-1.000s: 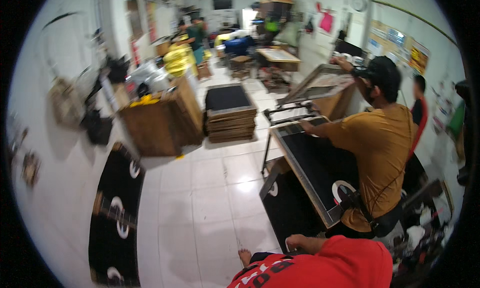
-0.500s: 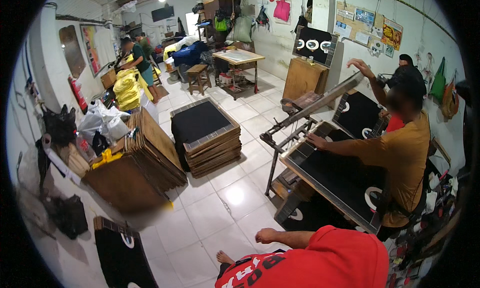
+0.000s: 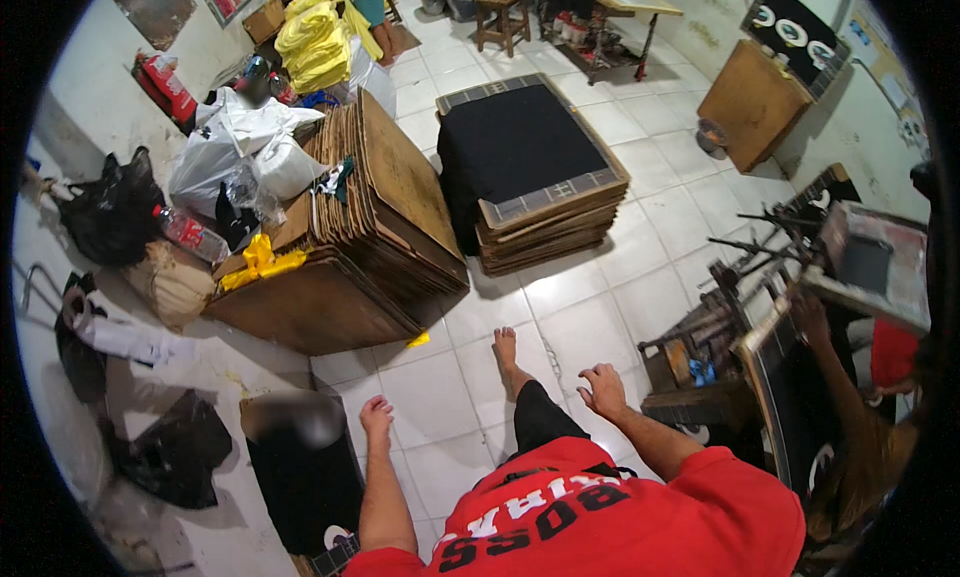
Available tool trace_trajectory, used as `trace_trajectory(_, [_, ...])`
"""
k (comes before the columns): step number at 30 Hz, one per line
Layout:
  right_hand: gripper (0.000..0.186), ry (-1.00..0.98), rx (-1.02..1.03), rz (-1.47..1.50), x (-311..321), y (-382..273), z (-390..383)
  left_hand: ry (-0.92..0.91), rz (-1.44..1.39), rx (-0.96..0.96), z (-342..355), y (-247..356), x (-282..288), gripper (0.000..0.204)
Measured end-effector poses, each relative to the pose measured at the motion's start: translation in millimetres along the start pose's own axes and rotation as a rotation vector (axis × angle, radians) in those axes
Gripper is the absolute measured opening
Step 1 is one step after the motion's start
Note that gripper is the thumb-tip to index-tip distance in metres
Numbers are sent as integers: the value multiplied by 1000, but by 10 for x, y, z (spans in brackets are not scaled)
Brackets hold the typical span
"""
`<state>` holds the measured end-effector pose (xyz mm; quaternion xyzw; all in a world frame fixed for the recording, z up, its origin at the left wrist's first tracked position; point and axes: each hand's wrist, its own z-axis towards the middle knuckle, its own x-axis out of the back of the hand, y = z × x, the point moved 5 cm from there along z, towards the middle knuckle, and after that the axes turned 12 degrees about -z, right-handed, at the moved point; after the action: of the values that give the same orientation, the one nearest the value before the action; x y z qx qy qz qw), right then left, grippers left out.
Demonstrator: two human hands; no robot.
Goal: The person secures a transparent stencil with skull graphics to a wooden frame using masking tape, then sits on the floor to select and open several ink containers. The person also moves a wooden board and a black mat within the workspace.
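My left hand [image 3: 376, 417] hangs in the air beside a board with black fabric on it [image 3: 298, 477], its fingers loosely bent and holding nothing. My right hand [image 3: 602, 390] is over the white tiled floor, fingers apart and curved, touching nothing. Ahead of both hands stands a stack of boards [image 3: 555, 239] topped with black fabric [image 3: 515, 142]. Left of that stack, many brown boards [image 3: 400, 172] lean together on edge.
At the right a co-worker's arm [image 3: 825, 347] is at a printing table [image 3: 775, 407] with a raised frame [image 3: 880, 262]. White bags [image 3: 240, 142], a plastic bottle [image 3: 190, 235] and a black bag [image 3: 175, 447] lie left. A wooden stool [image 3: 500, 17] stands far back.
My view has swung left and downward, so the stacked boards appear nearer the middle. My left hand has come into view, and my right hand's fingers are now spread.
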<state>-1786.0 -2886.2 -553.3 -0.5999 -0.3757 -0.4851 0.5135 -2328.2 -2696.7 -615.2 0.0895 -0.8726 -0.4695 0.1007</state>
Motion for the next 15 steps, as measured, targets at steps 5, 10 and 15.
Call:
trace_trajectory(5, [37,35,10,64,-711,-239,2614,-200,404,128,541,-438,-870,36])
trace_trajectory(10, [41,144,22,96,-1398,-200,5213,-675,646,150,581,-528,-1702,44])
trace_trajectory(15, [64,82,-198,157,-1912,1,6754,-501,303,229,957,-48,-2397,44])
